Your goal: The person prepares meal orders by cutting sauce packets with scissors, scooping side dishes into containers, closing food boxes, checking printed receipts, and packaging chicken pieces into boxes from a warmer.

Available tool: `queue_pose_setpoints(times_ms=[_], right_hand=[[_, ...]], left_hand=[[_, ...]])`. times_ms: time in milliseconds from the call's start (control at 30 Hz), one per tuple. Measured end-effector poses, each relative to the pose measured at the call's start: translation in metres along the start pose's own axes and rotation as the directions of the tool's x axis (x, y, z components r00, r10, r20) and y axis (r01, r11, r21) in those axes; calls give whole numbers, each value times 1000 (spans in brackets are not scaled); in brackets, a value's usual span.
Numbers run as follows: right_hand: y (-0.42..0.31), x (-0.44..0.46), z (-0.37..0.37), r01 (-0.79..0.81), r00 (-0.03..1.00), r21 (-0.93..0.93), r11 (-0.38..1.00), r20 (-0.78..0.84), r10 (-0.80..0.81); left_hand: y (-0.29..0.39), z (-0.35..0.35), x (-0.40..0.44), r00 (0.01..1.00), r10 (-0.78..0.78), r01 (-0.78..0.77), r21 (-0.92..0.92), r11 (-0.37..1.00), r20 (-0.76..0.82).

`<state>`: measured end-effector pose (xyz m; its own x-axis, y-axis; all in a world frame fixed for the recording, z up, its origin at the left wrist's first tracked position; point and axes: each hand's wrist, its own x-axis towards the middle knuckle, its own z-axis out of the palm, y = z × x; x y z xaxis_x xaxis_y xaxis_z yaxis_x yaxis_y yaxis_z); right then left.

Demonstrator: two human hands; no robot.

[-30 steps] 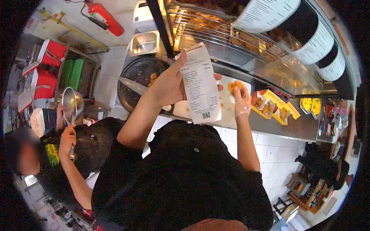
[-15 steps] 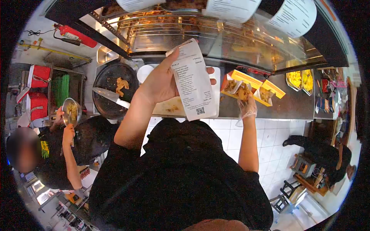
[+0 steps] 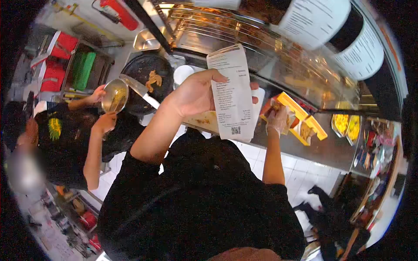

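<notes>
A long printed paper receipt (image 3: 233, 98) is gripped in my left hand (image 3: 191, 93), thumb on its printed face and fingertips showing past its right edge. A clear plastic glove covers my right hand (image 3: 278, 121), which is down at a yellow cardboard box (image 3: 291, 105). Its fingers are closed around fried chicken (image 3: 275, 107) at that box, though the gloved grip is partly blurred. Beside it, a second yellow box (image 3: 315, 125) holds more fried food. Behind the receipt lies a cutting board (image 3: 202, 122) with crumbs, mostly hidden.
On the left, a knife (image 3: 137, 89) rests across a round black pan (image 3: 135, 69) holding chicken. A co-worker's hands hold a metal bowl (image 3: 115, 96) of food. Metal trays of yellow food (image 3: 346, 126) stand right. A glass display case (image 3: 270, 56) runs along the back.
My view has turned, so the counter now slants down to the right. The receipt remains in my left hand, and my right hand is still at the box. The co-worker's bowl appears closer.
</notes>
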<state>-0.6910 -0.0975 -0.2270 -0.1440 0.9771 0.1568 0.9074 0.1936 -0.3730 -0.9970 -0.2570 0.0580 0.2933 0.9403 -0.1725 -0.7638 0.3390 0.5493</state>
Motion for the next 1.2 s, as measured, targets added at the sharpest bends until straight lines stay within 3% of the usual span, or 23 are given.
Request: queue_pose_setpoints(times_ms=[67, 167, 233, 300, 333, 367, 433, 500, 567, 600, 667, 700, 733, 767, 933, 1000, 1033, 1100, 1200], right_hand=[[-29, -12, -18, -124, 989, 52, 991, -69, 127], [-66, -28, -43, -26, 995, 44, 999, -93, 30], [-91, -33, -32, -36, 999, 576, 816, 13, 35], [-189, -37, -90, 94, 974, 466, 880, 140, -178], [-220, -25, -104, 384, 904, 474, 792, -17, -428], [-251, -9, -113, 639, 750, 440, 631, -171, -640], [-313, 30, -121, 803, 569, 424, 419, -334, -752], [-365, 63, -133, 905, 408, 289, 313, -376, -832], [-414, 105, -113, 981, 185, 50, 188, -533, -826], [-427, 111, -114, 984, 173, 53, 171, -534, -828], [-451, 119, -118, 806, 585, 45, 590, -206, -784], [-463, 127, -122, 817, 574, 62, 574, -193, -796], [-469, 139, -125, 656, 746, 151, 740, 19, -666], [-472, 153, -124, 448, 841, 181, 876, 247, -481], [-453, 252, -32, 437, 874, 201, 877, 136, -467], [-448, 263, -30, 619, 776, 182, 764, 7, -631], [-449, 267, -27, 623, 774, 178, 762, 6, -633], [-461, 248, -45, 505, 811, 263, 822, 181, -556], [-473, 243, -57, 544, 782, 180, 819, 245, -573]], left_hand=[[7, -1, -15, 999, 30, -30, -11, 999, -11], [21, -10, -37, 995, 96, -96, -16, 995, 17], [32, -13, -48, 990, 140, -140, -26, 990, 12], [43, -21, -64, 989, 147, -149, -105, 983, -29], [45, -29, -69, 986, 161, -165, -112, 980, -39], [47, -40, -73, 982, 159, -168, -84, 982, -102], [55, -45, -85, 969, 170, -185, -66, 981, -181], [59, -33, -95, 970, 230, -234, -54, 971, -75], [65, -26, -106, 957, 281, -285, -50, 957, -72], [66, -24, -110, 945, 320, -323, -48, 945, -63], [67, -23, -114, 931, 356, -360, -44, 932, -78], [69, -20, -117, 923, 371, -377, -46, 925, -103], [69, -20, -116, 916, 385, -392, -48, 919, -113], [69, -19, -116, 910, 390, -399, -47, 916, -139], [71, -19, -120, 891, 423, -439, -78, 895, -164], [74, -17, -116, 889, 421, -439, -79, 895, -179], [75, -16, -115, 889, 424, -442, -82, 893, -176], [75, -17, -111, 886, 435, -450, -68, 890, -159], [75, -15, -110, 885, 440, -455, -87, 886, -150]])
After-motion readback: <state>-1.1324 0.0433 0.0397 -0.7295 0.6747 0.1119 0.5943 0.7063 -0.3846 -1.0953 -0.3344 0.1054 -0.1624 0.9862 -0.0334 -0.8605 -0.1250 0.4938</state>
